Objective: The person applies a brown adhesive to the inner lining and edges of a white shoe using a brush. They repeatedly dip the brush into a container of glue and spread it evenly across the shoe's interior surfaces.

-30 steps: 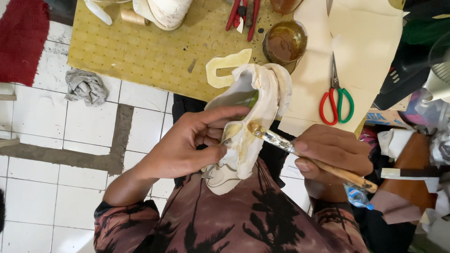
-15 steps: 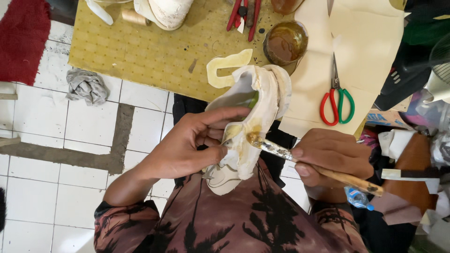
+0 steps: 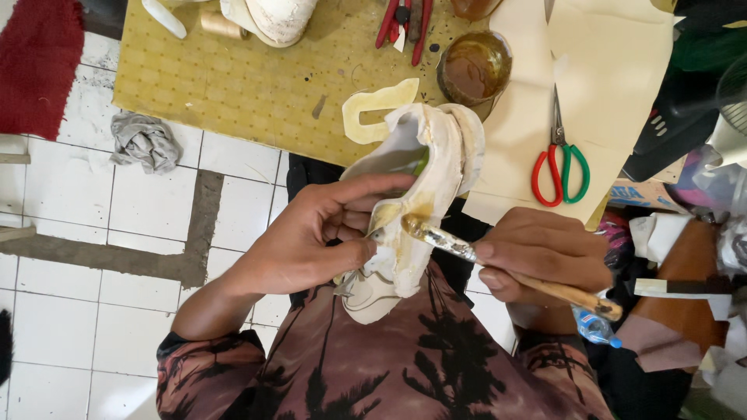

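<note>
My left hand [image 3: 315, 237] grips a cream-white shoe upper on a last [image 3: 424, 187], held upright over my lap with its toe end pointing away from me. My right hand [image 3: 545, 260] holds a wooden-handled brush [image 3: 467, 250]. The glue-coated bristle tip rests on a yellowish wet patch on the shoe's side, just beside my left thumb and forefinger. A round tin of brown glue [image 3: 475, 68] sits on the mat beyond the shoe.
A yellow work mat [image 3: 257, 85] lies on the white tiled floor with a cut-out cream piece [image 3: 377, 105], red pliers [image 3: 405, 23] and another pale shoe form [image 3: 272, 17]. Red-and-green scissors [image 3: 559, 159] rest on beige sheets [image 3: 615, 70]. A grey rag [image 3: 145, 140] lies at left.
The brush tip has slid slightly down and left along the glued patch of the shoe. My left hand keeps its grip on the shoe.
</note>
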